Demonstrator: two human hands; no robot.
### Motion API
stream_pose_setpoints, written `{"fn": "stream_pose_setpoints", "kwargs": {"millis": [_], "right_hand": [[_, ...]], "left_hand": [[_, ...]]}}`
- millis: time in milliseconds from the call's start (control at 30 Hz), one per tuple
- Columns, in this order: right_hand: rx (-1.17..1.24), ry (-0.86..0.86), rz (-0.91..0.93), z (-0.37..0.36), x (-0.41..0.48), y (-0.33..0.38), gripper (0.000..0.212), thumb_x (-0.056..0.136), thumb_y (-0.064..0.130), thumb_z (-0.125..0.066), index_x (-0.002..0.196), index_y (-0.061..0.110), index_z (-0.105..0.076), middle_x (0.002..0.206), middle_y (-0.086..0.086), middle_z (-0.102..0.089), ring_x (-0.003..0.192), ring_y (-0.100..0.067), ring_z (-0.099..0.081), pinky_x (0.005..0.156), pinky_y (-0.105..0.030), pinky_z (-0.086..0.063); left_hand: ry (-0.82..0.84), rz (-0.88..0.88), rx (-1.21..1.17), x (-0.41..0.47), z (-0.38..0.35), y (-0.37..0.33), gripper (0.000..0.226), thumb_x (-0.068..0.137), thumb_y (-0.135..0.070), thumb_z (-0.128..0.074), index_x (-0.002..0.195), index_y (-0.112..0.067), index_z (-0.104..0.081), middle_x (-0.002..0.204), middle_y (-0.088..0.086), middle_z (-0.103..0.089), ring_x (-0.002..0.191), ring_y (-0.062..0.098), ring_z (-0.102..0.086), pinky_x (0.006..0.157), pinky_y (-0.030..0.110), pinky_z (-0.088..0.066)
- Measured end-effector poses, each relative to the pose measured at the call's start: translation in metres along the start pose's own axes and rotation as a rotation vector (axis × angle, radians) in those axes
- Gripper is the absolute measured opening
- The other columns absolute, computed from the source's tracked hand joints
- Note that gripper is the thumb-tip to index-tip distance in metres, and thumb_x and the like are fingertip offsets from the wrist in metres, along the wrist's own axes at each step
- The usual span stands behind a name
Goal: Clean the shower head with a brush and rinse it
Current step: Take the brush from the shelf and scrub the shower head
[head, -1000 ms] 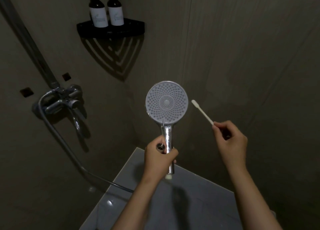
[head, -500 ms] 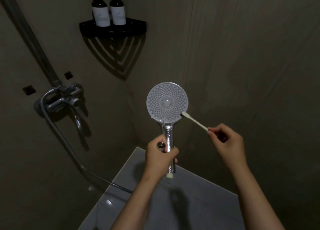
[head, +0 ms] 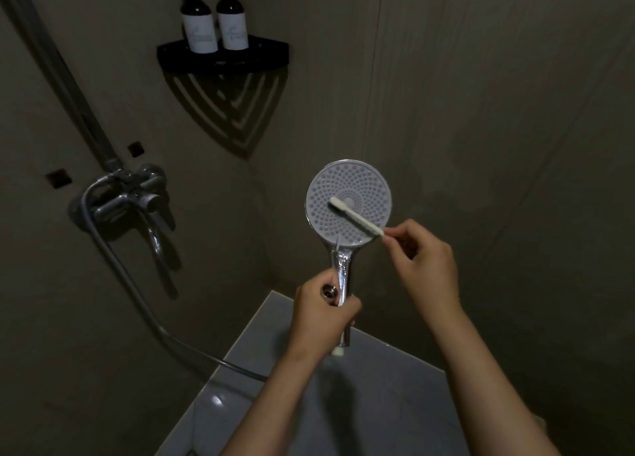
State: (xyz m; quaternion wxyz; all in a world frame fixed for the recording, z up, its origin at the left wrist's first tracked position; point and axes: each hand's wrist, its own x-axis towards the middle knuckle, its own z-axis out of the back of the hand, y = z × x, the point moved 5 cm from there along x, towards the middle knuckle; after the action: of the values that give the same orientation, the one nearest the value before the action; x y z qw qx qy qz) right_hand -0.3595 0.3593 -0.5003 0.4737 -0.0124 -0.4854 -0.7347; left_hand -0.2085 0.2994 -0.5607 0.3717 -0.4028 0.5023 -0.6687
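The round chrome shower head [head: 348, 205] is held upright by its handle in the clenched left hand [head: 324, 313]; a slim white brush [head: 355, 216], pinched in the right hand [head: 426, 261], is laid across its perforated face.

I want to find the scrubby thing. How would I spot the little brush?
Find the round shower head held up before the dark wall by the left hand. Lying slantwise across its dotted face is the brush, pinched by the right hand. It's the only thin white stick there.
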Motion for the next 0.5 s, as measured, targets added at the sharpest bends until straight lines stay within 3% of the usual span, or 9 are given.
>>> {"fn": "stream_pose_setpoints", "kwargs": {"millis": [133,267,367,500], "right_hand": [[0.006,-0.187,-0.065,0.013,0.001,-0.005,0.003,0.087,0.021,-0.062,0.085,0.019,-0.063,0.08,0.005,-0.067,0.073,-0.014,-0.063,0.064,-0.04,-0.053],[0.147,-0.11,-0.011,0.012,-0.001,0.0,0.011,0.085,0.013,-0.065,0.079,0.021,-0.062,0.072,0.011,-0.063,0.064,-0.003,-0.058,0.058,-0.019,-0.046],[0.09,-0.002,-0.004,0.001,-0.007,-0.002,0.008,0.084,0.018,-0.067,0.078,0.022,-0.064,0.07,0.009,-0.064,0.065,-0.007,-0.06,0.059,-0.032,-0.05],[0.047,-0.12,-0.072,0.01,-0.006,-0.013,0.009,0.086,0.019,-0.065,0.079,0.024,-0.061,0.068,0.009,-0.06,0.063,-0.012,-0.058,0.057,-0.037,-0.049]], "left_hand": [[-0.005,-0.004,-0.013,-0.002,0.0,0.0,0.025,0.062,-0.006,-0.061,0.056,-0.015,-0.038,0.053,0.001,-0.038,0.053,0.018,-0.041,0.049,0.047,-0.045],[-0.012,0.009,-0.027,-0.002,0.001,0.001,0.027,0.062,-0.004,-0.061,0.056,-0.011,-0.036,0.051,0.0,-0.037,0.051,0.016,-0.04,0.047,0.048,-0.047],[-0.016,0.015,-0.042,-0.001,0.003,-0.002,0.027,0.062,-0.002,-0.061,0.054,-0.016,-0.038,0.05,-0.001,-0.039,0.048,0.016,-0.042,0.046,0.04,-0.048],[-0.025,0.014,-0.053,0.0,0.004,-0.003,0.025,0.062,-0.001,-0.061,0.054,-0.014,-0.041,0.05,-0.001,-0.04,0.048,0.017,-0.044,0.046,0.03,-0.046]]}}
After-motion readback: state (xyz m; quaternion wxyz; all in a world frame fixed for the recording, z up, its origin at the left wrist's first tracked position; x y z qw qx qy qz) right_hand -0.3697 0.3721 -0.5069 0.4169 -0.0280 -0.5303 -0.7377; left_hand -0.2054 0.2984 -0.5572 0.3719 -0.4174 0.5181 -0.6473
